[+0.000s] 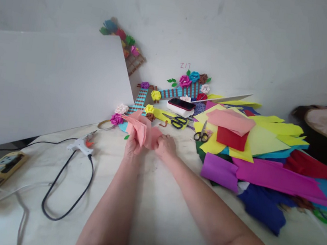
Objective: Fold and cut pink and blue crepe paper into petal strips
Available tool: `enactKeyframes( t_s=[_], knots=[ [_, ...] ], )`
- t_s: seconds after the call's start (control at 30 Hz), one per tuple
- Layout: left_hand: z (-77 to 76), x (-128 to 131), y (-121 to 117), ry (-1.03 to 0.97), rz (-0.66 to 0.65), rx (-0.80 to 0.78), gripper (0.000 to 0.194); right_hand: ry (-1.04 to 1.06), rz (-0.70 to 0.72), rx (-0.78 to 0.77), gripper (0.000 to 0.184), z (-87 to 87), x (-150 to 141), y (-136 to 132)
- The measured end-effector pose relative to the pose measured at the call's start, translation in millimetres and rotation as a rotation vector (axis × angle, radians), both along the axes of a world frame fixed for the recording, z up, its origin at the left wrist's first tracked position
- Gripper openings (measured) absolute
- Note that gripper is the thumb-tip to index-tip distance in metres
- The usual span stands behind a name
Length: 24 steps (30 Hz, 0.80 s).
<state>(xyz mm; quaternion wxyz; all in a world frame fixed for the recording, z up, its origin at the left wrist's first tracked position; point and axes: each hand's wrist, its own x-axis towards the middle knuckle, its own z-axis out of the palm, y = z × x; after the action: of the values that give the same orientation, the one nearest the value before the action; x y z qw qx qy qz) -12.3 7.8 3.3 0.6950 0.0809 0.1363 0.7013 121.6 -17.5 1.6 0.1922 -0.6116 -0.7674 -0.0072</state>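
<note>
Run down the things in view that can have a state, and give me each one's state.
Left hand: closed on the pink sheets
Right hand: pinching their edge
Pink sheets: bunched, bent, held up
Phone: face up, screen dark
Glue gun: laid down, unheld; heat can't be told
Larger scissors: laid down
Smaller scissors: laid down
Coloured sheets: loosely piled, overlapping

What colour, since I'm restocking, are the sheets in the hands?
Salmon pink: the sheets in the left hand and right hand, seen in the head view.
</note>
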Motion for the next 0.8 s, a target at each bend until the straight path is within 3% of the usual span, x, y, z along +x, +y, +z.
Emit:
enactKeyframes(
  t_s=[0.2, 0.3, 0.33, 0.43, 0.5, 0.6, 0.67, 0.7, 0.8],
  knots=[
    [-0.6, -3.7, -1.6, -0.066, 0.006, 0.063, 0.036, 0.053, 0.000, -0.001, 0.039, -8.5, 5.3, 5.2],
    [1.3, -4.9, -3.0, -0.099, 0.056, 0.091, 0.037, -0.017, 0.018, -0.142, 0.052, -12.4, 22.5, 12.7],
    [1.6, -5.0, -3.0, -0.104, 0.064, 0.092, 0.037, -0.044, -0.034, -0.212, 0.054, -12.5, 30.9, 15.6],
    [-0.2, -5.1, -1.3, -0.082, 0.037, 0.078, 0.036, -0.063, -0.392, -0.309, 0.065, -8.5, 54.1, 21.4],
    [-2.6, -5.0, 0.3, -0.058, 0.006, 0.070, 0.036, -0.074, -0.488, -0.219, 0.066, -4.8, 59.6, 21.4],
    [-5.2, -4.8, 1.2, -0.062, -0.026, 0.074, 0.035, -0.065, -0.346, -0.163, 0.064, -2.9, 51.6, 17.5],
    [-5.9, -5.2, 1.0, -0.080, -0.029, 0.073, 0.036, -0.049, -0.156, -0.231, 0.061, -4.5, 45.3, 15.5],
    [-6.2, -5.5, 1.0, -0.084, -0.026, 0.071, 0.036, -0.047, -0.136, -0.253, 0.061, -5.4, 44.2, 15.1],
    [-8.2, -6.3, 2.5, -0.079, -0.022, 0.081, 0.035, -0.028, -0.351, -0.238, 0.063, -5.0, 47.0, 15.2]
  ],
)
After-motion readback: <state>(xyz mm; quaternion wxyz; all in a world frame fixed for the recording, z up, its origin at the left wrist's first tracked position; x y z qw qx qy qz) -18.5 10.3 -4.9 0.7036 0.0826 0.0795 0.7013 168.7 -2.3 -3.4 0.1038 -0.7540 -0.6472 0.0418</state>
